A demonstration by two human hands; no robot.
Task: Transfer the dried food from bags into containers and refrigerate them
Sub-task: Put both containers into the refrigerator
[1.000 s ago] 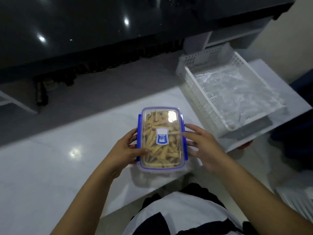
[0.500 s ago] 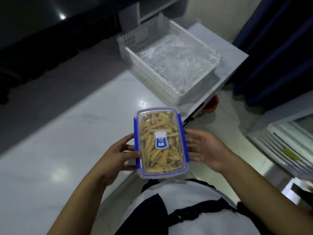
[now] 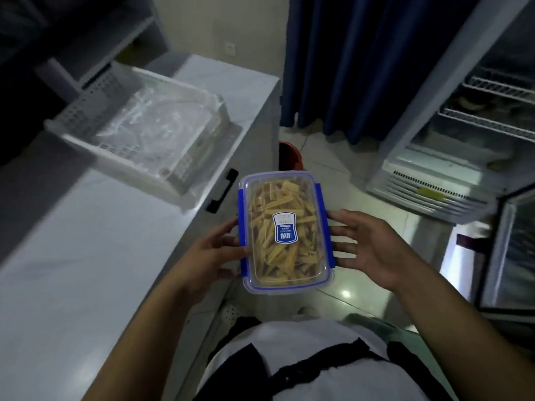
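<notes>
Filled, lidded container (image 3: 285, 235) held in my left grip (image 3: 212, 256), right grip (image 3: 373, 250) wide beside it; open fridge (image 3: 474, 134) still to load.

Clear container (image 3: 285, 235) with blue clips, yellow strips (image 3: 285, 256); white basket (image 3: 139, 134)

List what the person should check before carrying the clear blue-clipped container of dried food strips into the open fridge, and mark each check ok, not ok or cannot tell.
1. Lid on the clear rectangular container with blue clips: ok, side clips look folded down.
2. Grip: cannot tell; left hand holds its side, right hand is spread open beside it.
3. Container filled with yellow dried strips: ok.
4. Glass-door fridge open: ok, glass door swung out.
5. Free space on the white wire shelves: cannot tell, interior is dim.
6. Tiled floor towards the fridge: ok.
</notes>
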